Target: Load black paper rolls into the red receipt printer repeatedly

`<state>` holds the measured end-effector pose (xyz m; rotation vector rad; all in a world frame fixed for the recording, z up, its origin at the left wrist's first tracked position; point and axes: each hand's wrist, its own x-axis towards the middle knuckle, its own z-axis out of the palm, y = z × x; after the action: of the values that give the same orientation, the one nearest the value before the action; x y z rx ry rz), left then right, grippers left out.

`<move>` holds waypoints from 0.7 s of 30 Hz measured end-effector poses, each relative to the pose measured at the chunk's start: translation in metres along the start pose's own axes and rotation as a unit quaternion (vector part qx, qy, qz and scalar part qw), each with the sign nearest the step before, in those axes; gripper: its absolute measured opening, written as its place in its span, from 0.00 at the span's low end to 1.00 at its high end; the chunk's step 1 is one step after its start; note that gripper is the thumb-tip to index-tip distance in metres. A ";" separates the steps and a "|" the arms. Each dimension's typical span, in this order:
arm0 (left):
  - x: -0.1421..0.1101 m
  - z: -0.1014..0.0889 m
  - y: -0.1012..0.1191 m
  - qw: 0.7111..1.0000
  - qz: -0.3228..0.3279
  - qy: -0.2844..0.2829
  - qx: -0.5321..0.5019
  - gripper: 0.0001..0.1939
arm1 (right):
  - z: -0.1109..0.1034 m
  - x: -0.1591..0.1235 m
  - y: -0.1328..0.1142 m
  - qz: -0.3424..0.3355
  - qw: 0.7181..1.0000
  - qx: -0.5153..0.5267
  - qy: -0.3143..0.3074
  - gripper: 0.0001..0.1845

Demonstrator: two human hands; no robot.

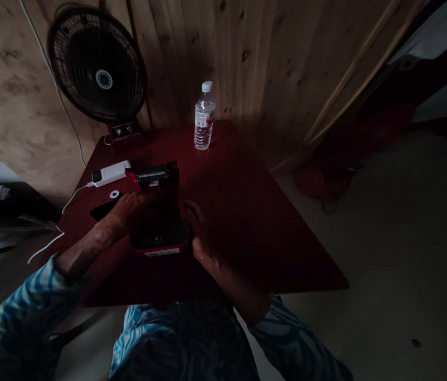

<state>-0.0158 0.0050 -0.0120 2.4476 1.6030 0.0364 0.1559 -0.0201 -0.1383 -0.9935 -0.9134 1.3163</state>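
A red and black device that looks like a receipt printer (160,238) lies on the dark red table, with a white label on its near edge. Its lid (154,175), with a roller bar across it, stands raised at the far end. My left hand (131,207) reaches over the printer's left side, and its fingers are lost in the shadow. Along the right side my right hand (196,225) curls against the body and holds it. A small white roll (115,194) sits left of the printer, beside a flat black item (103,210) partly under my left wrist.
A white power bank (112,173) with a white cable lies at the table's left. Behind it stands a black fan (102,66). A clear plastic bottle (204,121) stands upright near the back edge, before a wooden wall (271,69). The table (247,222) narrows towards the back.
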 end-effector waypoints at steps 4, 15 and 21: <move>0.008 0.005 -0.001 0.999 -0.009 -0.050 0.014 0.18 | -0.001 0.000 0.000 0.007 1.000 0.003 -0.004 0.18; -0.022 -0.004 -0.015 0.985 0.038 0.007 -0.165 0.21 | 0.000 0.000 0.004 -0.007 1.000 0.003 -0.007 0.20; -0.079 0.015 0.001 0.976 0.023 0.112 -0.182 0.30 | 0.001 -0.003 -0.002 -0.011 1.000 0.006 0.000 0.19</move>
<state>-0.0448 -0.0698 -0.0187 2.2526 1.4636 0.5812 0.1556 -0.0233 -0.1360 -0.9717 -0.9141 1.3019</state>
